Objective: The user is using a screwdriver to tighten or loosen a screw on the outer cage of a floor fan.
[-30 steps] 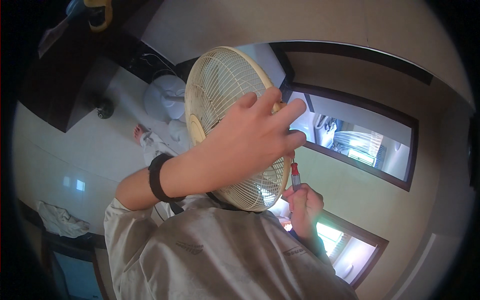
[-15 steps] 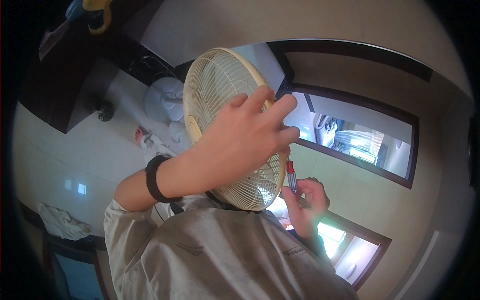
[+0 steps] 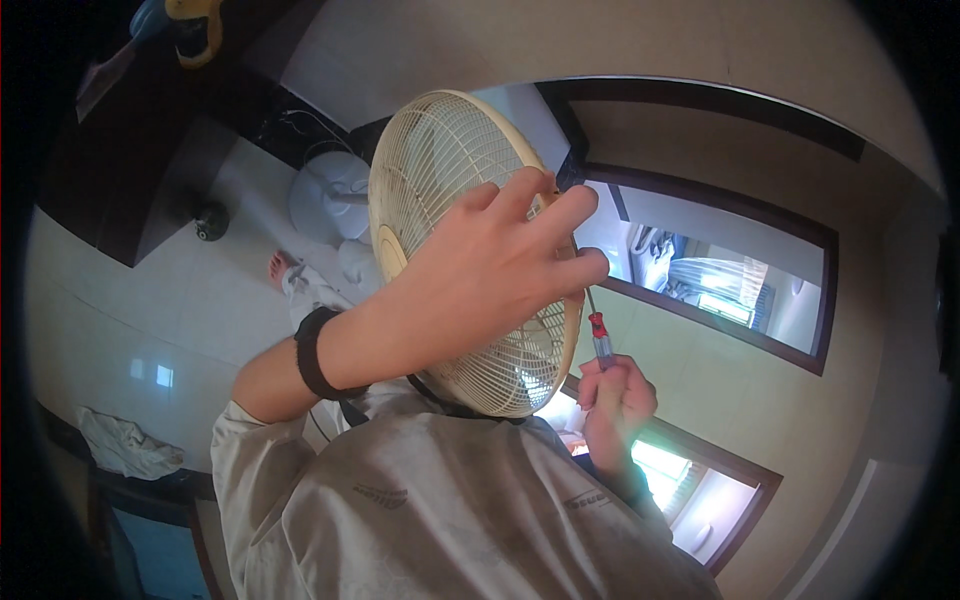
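Fan, cream w/ a wire grille, sits directly under the L hand and up-left of the R hand's grip; its near rim runs down just beside that grip, w/ a small gap btwn rim and knuckles. L hand lies across the front of the grille, fingers spread and half curled past the rim on the R side; far fingertips are partly hidden, so can't tell how firmly it has hold, if at all. R hand is closed on the lower end of a screwdriver, thumb and fingers pinched round the clear part of the handle. Red end of the handle sticks out above that grip, and the thin shaft runs up, leaning slightly L, to the rim just below the L fingers. Tip isn't visible, so can't tell if it's touching anything. Black wristband on the L wrist, down-left of the L hand. Shirt, pale grey-brown, fills the area below both hands; fan's bottom edge is right at its top. Well L of the L hand, past the fan: white disc w/ a post, and below it a bare foot on the floor. Pale cloth is farther off, down-left. Dark-framed opening is R of the L hand; 2nd opening is down-right of the R grip.
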Action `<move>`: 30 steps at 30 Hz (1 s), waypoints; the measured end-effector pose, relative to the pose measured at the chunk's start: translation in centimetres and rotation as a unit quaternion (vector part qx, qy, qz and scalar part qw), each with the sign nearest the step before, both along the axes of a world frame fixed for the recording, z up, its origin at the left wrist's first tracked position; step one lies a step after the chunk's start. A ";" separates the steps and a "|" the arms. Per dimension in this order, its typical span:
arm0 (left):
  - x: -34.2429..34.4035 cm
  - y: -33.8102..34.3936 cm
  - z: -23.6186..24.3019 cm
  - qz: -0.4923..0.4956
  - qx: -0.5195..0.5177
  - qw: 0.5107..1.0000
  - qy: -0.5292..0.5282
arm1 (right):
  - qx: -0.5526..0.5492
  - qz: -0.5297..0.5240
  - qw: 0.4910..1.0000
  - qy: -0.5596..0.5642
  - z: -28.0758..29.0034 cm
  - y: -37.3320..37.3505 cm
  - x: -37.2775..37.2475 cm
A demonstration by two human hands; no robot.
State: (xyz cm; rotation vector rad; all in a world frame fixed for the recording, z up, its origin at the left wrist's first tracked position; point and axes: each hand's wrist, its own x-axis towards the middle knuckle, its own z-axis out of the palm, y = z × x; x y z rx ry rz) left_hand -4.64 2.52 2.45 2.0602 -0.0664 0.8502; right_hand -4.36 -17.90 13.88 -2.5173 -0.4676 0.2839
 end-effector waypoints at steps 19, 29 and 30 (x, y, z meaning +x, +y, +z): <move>0.8 0.2 -0.2 0.005 -0.037 0.999 -0.013 | -0.018 0.064 0.997 0.041 -0.3 -0.8 1.3; 0.8 0.1 -0.4 0.007 -0.028 0.999 -0.013 | -0.015 0.156 0.977 -0.141 -1.1 -1.2 0.9; 0.8 0.1 -0.5 0.019 -0.020 0.999 -0.028 | -0.016 0.157 0.977 -0.140 -1.4 -1.7 0.9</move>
